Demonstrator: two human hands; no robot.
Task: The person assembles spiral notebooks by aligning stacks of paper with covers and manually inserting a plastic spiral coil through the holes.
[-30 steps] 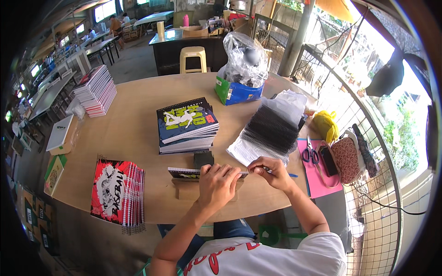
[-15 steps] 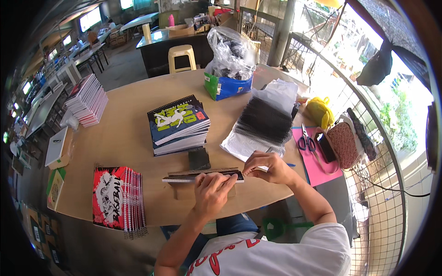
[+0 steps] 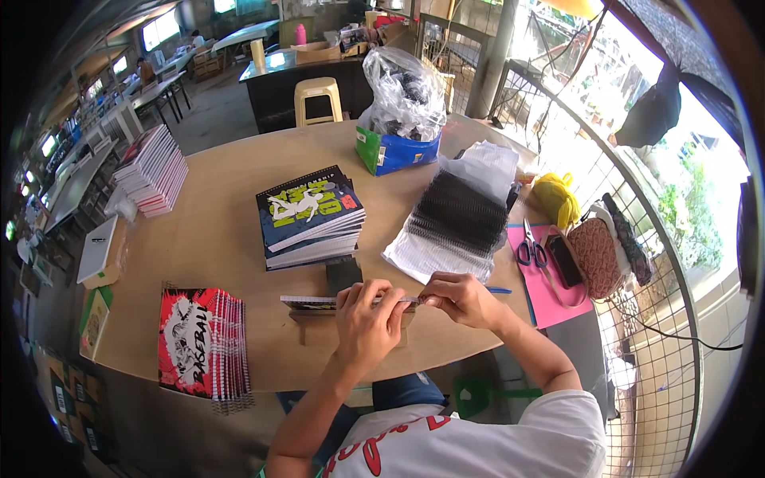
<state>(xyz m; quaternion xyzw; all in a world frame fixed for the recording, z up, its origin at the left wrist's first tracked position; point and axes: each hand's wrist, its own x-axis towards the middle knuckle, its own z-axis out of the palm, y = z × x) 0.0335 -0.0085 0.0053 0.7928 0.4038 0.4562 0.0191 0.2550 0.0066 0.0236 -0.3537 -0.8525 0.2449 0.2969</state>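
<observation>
So, L hand [image 3: 369, 320] clamped on spiral nbk [image 3: 307, 302], R hand [image 3: 460, 299] pinched on its R end, abv tbl [image 3: 215, 239].

This looks like a small workshop for binding notebooks: on a wide wooden bench [image 3: 215, 199] lie a stack of dark blue notebooks [image 3: 307, 219], fanned red spiral-bound ones [image 3: 199, 342] and a mass of black binding coils [image 3: 462, 203], while the hands [image 3: 368, 323] are at a notebook [image 3: 307, 302]. Beyond, long work tables [image 3: 163, 89] recede across a bare grey floor [image 3: 211, 107], and wire mesh [image 3: 661, 334] borders the bright, open right side.
</observation>
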